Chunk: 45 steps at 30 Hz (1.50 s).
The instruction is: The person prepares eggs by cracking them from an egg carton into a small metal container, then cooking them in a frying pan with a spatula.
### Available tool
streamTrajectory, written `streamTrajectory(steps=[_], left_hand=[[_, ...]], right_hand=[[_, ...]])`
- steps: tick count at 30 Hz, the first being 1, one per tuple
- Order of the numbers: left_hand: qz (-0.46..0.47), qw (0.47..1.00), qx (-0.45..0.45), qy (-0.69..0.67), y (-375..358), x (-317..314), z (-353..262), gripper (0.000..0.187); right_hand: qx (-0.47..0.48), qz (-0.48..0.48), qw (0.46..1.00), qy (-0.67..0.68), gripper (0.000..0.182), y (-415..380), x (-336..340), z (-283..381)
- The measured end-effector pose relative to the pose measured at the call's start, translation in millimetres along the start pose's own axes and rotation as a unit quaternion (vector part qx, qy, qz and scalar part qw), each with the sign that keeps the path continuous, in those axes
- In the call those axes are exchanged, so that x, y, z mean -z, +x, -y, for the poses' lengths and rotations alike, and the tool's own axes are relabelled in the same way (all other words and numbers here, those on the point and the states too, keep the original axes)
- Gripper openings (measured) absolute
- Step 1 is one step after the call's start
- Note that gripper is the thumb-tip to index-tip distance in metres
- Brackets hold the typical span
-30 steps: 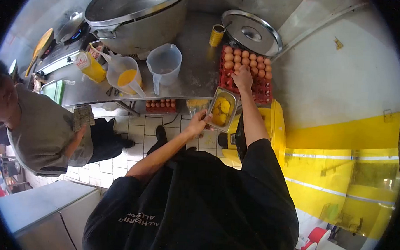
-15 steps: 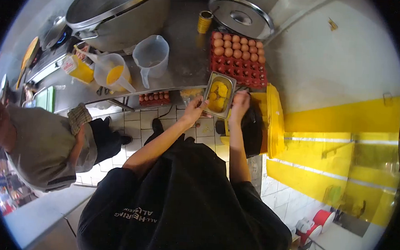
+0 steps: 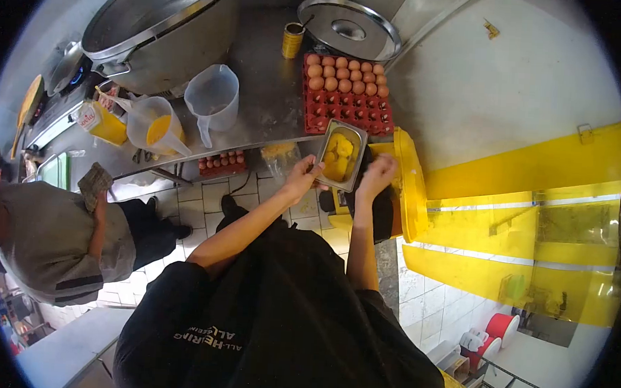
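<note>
My left hand [image 3: 302,179] grips the near left side of a small metal container [image 3: 341,155], which holds yellow yolks and egg liquid. The container is in the air by the counter's front edge. Just right of it is my right hand [image 3: 377,175], fingers curled and blurred; what it holds, if anything, is hidden. A red egg tray [image 3: 350,112] sits on the counter beyond the container, brown eggs in its far rows and bare cups in its near ones. Behind my right hand stands a yellow bin [image 3: 411,185] with a black bag.
On the counter [image 3: 267,86] are a large pot [image 3: 167,53], a clear jug [image 3: 213,101], a jug of yellow liquid [image 3: 158,126], a yellow can [image 3: 292,41] and a round lid [image 3: 349,29]. More eggs [image 3: 222,163] sit below. At the left stands another person [image 3: 63,230] holding a cloth.
The view has shifted, so the counter items appear further left. The container is tilted differently in my left hand. My right hand has moved slightly away from the container's side.
</note>
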<state>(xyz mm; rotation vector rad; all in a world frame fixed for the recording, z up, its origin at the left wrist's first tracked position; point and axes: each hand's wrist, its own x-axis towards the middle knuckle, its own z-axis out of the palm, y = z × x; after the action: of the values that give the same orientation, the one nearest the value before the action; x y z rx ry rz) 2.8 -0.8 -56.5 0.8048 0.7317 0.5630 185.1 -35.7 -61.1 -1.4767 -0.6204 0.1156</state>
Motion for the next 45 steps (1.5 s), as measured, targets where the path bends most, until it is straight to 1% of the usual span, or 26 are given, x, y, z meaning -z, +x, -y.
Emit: streamTrajectory(steps=[1,2,3,4,5,7,9,10,11,13,16,18,19,21,22,24,26,29,31,34,35,36,37,39,42,45], left_hand=[[-0.014,1.000,0.007,0.003,-1,-5,-3,0.041],[-0.029,0.999,0.015,0.005,0,-10,-7,0.039],[-0.027,1.000,0.012,0.003,3,-12,-7,0.039],[-0.014,1.000,-0.013,-0.003,4,-11,-6,0.034],[-0.004,0.999,-0.038,-0.009,4,-10,-4,0.029],[0.010,0.999,-0.035,0.003,4,-9,-1,0.026],[0.025,0.999,-0.036,0.019,4,-8,-7,0.022],[0.010,0.999,-0.020,0.038,0,-12,-13,0.020],[-0.005,0.998,-0.004,0.057,-3,-16,-16,0.018],[0.003,0.999,-0.013,0.035,5,-16,-1,0.017],[0.014,0.999,-0.019,0.021,17,-15,16,0.018],[0.011,0.994,-0.097,-0.046,30,-14,39,0.028],[0.011,0.998,-0.050,-0.022,20,-19,21,0.029],[-0.008,0.996,-0.088,0.014,17,-21,21,0.011],[-0.011,0.995,-0.095,0.018,15,-21,22,0.011],[-0.016,0.994,-0.105,0.018,8,-19,7,0.014],[0.013,0.998,-0.043,0.036,-3,-20,-5,0.017],[0.008,0.996,-0.070,0.047,8,-13,8,0.018],[-0.004,0.995,-0.091,0.040,21,-9,28,0.019],[-0.018,0.998,-0.051,0.020,19,-7,27,0.027],[-0.020,0.999,-0.047,0.007,24,-5,33,0.027],[-0.028,0.995,-0.076,0.060,4,-15,10,0.019],[0.000,0.998,-0.061,0.032,11,-9,16,0.011],[0.032,0.998,-0.047,0.007,11,-7,18,0.031],[0.021,0.999,-0.048,-0.008,-5,-17,-3,0.030],[-0.001,1.000,-0.031,0.005,1,-19,-1,0.031]], right_hand=[[0.127,0.045,0.986,-0.097,0.018,4,1,-1],[0.055,0.106,0.987,-0.109,0.018,0,3,-3],[0.059,0.106,0.986,-0.111,0.018,1,7,5],[-0.054,0.045,0.997,0.014,0.019,1,9,12],[-0.167,-0.015,0.976,0.137,0.021,1,10,18],[-0.187,-0.039,0.971,0.140,0.024,13,18,20],[-0.027,0.068,0.997,0.008,0.024,27,15,15],[0.045,0.130,0.989,-0.052,0.026,28,11,45],[0.043,0.135,0.988,-0.054,0.026,32,8,59],[0.121,0.361,0.919,-0.103,0.031,42,5,74],[0.241,0.470,0.822,-0.211,0.038,55,-2,54],[0.266,0.505,0.785,-0.240,0.039,56,-7,48],[0.234,0.542,0.754,-0.289,0.038,56,-7,52],[0.215,0.568,0.716,-0.344,0.034,49,-12,68],[0.194,0.580,0.701,-0.367,0.035,42,-15,83],[0.180,0.594,0.680,-0.391,0.036,38,-16,84],[0.219,0.552,0.669,-0.447,0.036,39,-14,71],[0.211,0.569,0.666,-0.434,0.034,37,-20,85],[0.242,0.579,0.682,-0.377,0.031,44,-21,68],[0.297,0.515,0.740,-0.314,0.023,30,-33,101],[0.313,0.512,0.720,-0.348,0.027,39,-30,85],[0.270,0.493,0.697,-0.445,0.030,42,-30,87],[0.304,0.462,0.702,-0.448,0.031,42,-30,94],[0.337,0.418,0.709,-0.457,0.032,45,-28,122],[0.388,0.401,0.701,-0.443,0.030,55,-28,143],[0.350,0.418,0.728,-0.415,0.027,58,-20,135]])
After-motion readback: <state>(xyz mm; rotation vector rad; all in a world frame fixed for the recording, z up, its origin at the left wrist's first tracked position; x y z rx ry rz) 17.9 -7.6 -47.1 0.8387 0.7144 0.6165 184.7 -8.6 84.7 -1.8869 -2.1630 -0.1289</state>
